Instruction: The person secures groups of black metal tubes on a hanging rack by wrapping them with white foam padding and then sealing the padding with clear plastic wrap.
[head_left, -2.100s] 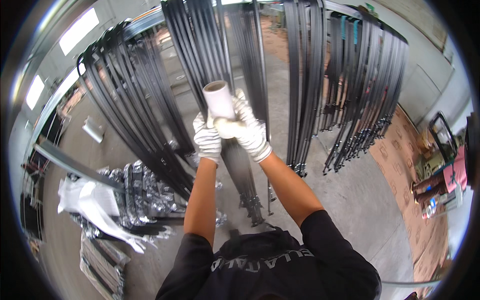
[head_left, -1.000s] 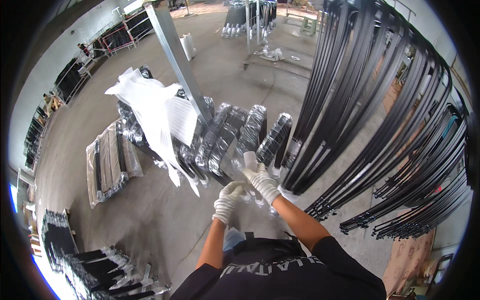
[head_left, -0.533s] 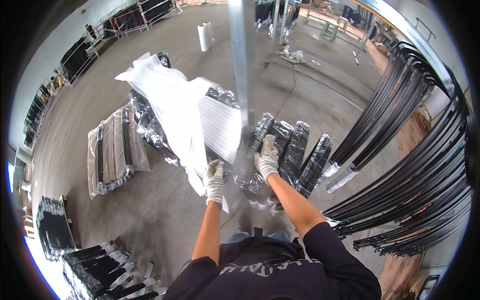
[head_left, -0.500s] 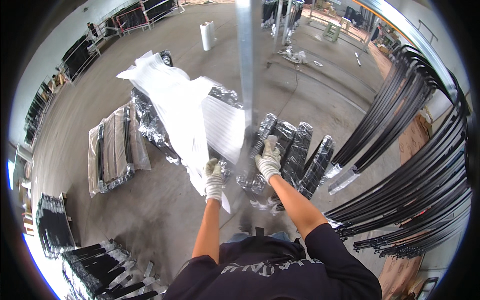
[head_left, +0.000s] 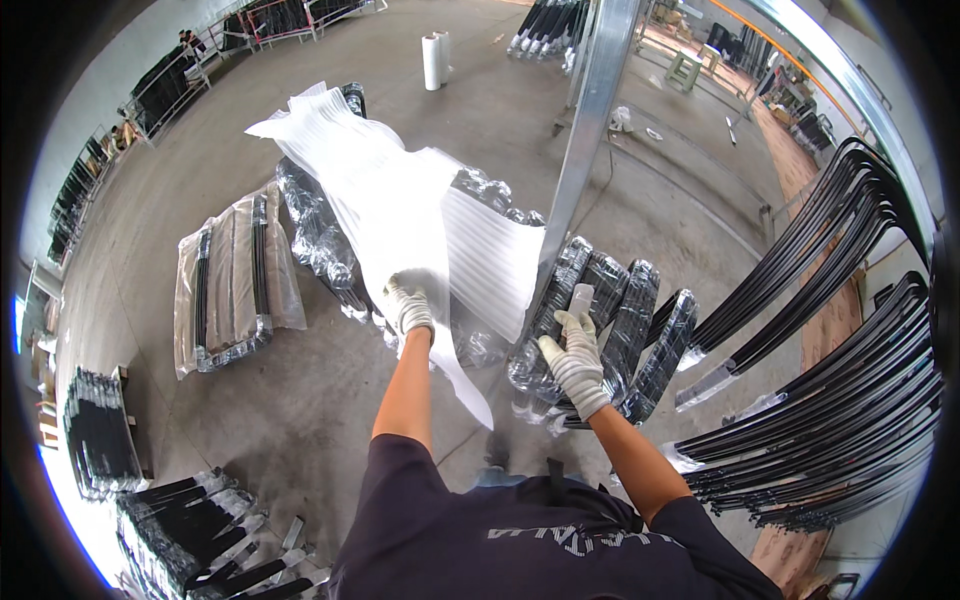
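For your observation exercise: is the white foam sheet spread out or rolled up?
Spread out: the white foam sheet drapes loosely over wrapped bundles, with the left hand on its lower part.

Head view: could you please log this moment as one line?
left hand: grips white foam sheet | right hand: holds small pale roll | below: wrapped black bundles

Open concrete floor [head_left: 300, 410] lies near and to the left of the left hand [head_left: 410, 308], giving room to pass between the flat wrapped bundle [head_left: 235, 280] on the left and the white foam sheet [head_left: 420, 210] ahead. Straight ahead the foam sheet and the wrapped black bundles [head_left: 610, 330] block the way. A slanted metal post [head_left: 590, 130] rises between the hands, just beside the right hand [head_left: 575, 358]. To the right, hanging black curved bars [head_left: 840, 380] crowd the side. Far off, the floor opens around a white roll [head_left: 432, 62].
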